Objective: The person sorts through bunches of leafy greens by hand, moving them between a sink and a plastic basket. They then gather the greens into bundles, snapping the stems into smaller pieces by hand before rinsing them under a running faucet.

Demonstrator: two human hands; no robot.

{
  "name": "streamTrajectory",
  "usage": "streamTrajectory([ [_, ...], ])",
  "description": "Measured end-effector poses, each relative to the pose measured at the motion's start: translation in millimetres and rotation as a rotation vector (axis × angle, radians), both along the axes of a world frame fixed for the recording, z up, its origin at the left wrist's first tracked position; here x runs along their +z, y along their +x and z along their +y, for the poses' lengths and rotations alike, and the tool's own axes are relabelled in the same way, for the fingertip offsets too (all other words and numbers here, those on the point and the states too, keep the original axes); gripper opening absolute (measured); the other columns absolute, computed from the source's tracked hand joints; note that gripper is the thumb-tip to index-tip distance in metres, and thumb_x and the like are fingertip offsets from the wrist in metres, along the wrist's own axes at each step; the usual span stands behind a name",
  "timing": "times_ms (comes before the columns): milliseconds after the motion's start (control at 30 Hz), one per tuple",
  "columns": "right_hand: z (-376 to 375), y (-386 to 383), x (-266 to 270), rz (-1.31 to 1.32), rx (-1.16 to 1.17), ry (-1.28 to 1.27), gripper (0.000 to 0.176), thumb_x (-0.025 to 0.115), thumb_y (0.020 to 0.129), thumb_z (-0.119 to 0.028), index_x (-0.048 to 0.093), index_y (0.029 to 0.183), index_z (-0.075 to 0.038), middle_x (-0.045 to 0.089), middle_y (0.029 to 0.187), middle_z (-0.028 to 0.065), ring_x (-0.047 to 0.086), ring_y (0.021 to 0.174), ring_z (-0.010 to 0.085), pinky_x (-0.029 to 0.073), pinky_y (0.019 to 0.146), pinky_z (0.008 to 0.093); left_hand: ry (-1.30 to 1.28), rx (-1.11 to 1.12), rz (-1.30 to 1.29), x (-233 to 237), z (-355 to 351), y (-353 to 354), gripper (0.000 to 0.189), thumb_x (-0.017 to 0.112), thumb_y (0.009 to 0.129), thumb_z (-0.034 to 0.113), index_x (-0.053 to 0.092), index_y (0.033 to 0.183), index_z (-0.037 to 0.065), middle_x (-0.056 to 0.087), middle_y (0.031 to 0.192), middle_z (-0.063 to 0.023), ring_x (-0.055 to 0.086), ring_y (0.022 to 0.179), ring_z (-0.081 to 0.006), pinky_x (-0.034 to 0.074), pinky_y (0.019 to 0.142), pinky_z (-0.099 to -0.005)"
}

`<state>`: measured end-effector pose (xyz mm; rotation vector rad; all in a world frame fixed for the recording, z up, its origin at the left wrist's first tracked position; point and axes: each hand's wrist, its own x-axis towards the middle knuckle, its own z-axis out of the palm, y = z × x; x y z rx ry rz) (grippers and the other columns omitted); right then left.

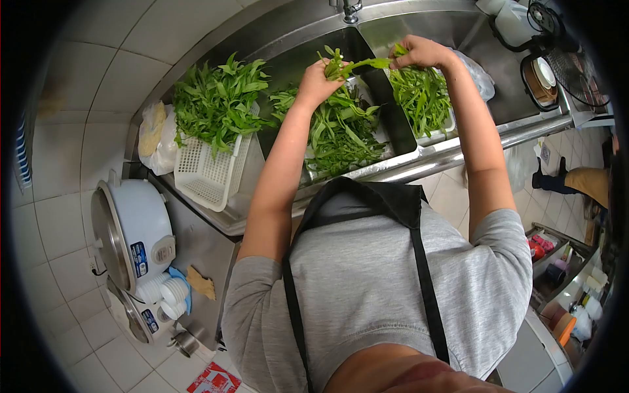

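My left hand (318, 84) is closed around a bunch of green leafy stems (335, 67) over the left sink basin. Up and to the right, my right hand (419, 54) pinches the other end of a stem that stretches between both hands. Below my left hand, a heap of long green leaves (344, 134) lies in the left basin. Beneath my right hand more greens (422, 98) fill a white tray in the right basin. At the left, a leafy pile (219, 101) rests on a white perforated basket (208, 171).
A metal faucet (352, 12) stands at the sink's back. Plastic bags (157, 137) sit left of the basket, a rice cooker (141, 223) lower left. A fan (569, 69) and dishes are at the right. Another person's legs (580, 182) show at far right.
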<state>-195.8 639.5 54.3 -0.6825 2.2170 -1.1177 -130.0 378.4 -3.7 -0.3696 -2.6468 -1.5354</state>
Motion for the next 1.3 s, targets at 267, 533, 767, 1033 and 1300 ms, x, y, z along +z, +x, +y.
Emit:
streamTrajectory([
  [267,14,4,46,0.118,-0.175,-0.240,0.015,0.062,0.073,-0.017,0.060,0.078,-0.003,0.054,0.063,-0.0012,0.045,0.055,0.0066,0.034,0.051,0.0207,0.003,-0.096,-0.073,-13,-9,-3,0.029,0.064,0.071,0.013,0.061,0.098,0.005,0.065,0.089,-0.0050,0.060,0.081,-0.0130,0.045,0.074,-0.0264],
  [533,60,20,78,0.156,-0.343,-0.245,0.014,0.063,0.070,-0.014,0.063,0.072,-0.001,0.057,0.059,0.0012,0.046,0.050,0.0065,0.035,0.045,0.0210,-0.159,0.189,-0.065,-7,-39,14,0.034,0.067,0.065,0.014,0.061,0.096,0.003,0.064,0.085,-0.0133,0.062,0.080,-0.0207,0.046,0.071,-0.0295],
  [767,54,5,60,0.234,-0.483,-0.370,0.012,0.062,0.071,-0.013,0.062,0.068,-0.001,0.055,0.057,0.0012,0.044,0.045,0.0068,0.033,0.042,0.0205,-0.123,0.176,-0.022,-13,-42,15,0.033,0.068,0.065,0.014,0.061,0.095,0.003,0.064,0.083,-0.0117,0.062,0.078,-0.0207,0.046,0.069,-0.0294],
  [1033,108,-59,-14,0.275,-0.623,-0.100,0.027,0.061,0.077,-0.024,0.064,0.092,-0.002,0.062,0.076,0.0027,0.055,0.068,0.0092,0.042,0.064,0.0230,0.042,0.286,0.029,-10,-53,28,0.025,0.064,0.070,0.005,0.062,0.094,0.002,0.064,0.084,-0.0073,0.060,0.077,-0.0148,0.046,0.070,-0.0274],
  [1300,38,-19,-101,0.730,-0.620,0.531,0.029,0.063,0.071,-0.024,0.062,0.095,-0.007,0.061,0.090,0.0161,0.059,0.085,0.0307,0.047,0.073,0.0409,0.182,0.270,0.202,-12,-48,19,0.019,0.064,0.074,0.008,0.062,0.092,0.003,0.063,0.090,-0.0052,0.058,0.081,-0.0126,0.043,0.075,-0.0261],
])
